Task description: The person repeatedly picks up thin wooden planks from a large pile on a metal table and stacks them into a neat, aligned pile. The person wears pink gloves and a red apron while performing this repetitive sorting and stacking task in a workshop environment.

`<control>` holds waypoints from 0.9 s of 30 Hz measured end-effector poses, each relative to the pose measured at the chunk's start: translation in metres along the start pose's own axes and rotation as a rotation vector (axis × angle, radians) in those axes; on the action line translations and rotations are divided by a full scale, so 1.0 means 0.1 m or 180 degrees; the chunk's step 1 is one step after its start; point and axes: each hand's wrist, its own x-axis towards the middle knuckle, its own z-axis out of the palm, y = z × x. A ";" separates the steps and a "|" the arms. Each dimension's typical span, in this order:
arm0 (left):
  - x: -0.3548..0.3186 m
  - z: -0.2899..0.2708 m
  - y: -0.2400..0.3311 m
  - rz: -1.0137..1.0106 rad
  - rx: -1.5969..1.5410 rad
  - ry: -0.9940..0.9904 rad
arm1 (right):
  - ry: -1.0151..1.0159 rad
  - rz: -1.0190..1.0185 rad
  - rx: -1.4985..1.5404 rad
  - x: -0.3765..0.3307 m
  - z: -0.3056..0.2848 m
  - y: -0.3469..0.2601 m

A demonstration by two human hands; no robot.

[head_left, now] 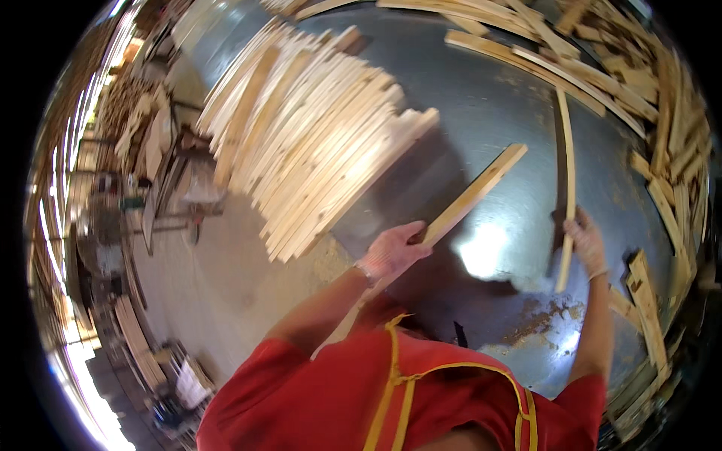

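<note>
1. Nearest the camera, the left hand [391, 252] is closing around the lower end of a flat wooden slat [474, 194], angling it up over the metal counter [489, 105] toward the big slat stack [316, 143], likely so it can be handled clear of the pile.
2. Right of that stack, the right hand [587, 240] is gripping a thin wooden strip [568, 188] mid-length, standing it nearly upright on the counter, apparently apart from the held slat.
3. Farther right of the stack, loose offcuts [662, 150] are lying heaped along the counter's rim.
</note>
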 end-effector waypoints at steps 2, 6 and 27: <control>-0.02 0.01 -0.02 -0.0062 -0.0335 0.0079 | -0.0151 0.0349 0.1101 -0.45 0.96 -0.19; -0.01 -0.09 -0.03 -0.0040 0.0432 0.0037 | -0.1087 -0.0388 0.0093 -0.89 2.54 -0.44; -0.80 -0.49 -0.80 0.2107 0.2275 0.0876 | 0.0353 0.0315 -0.1207 -1.03 1.87 -0.96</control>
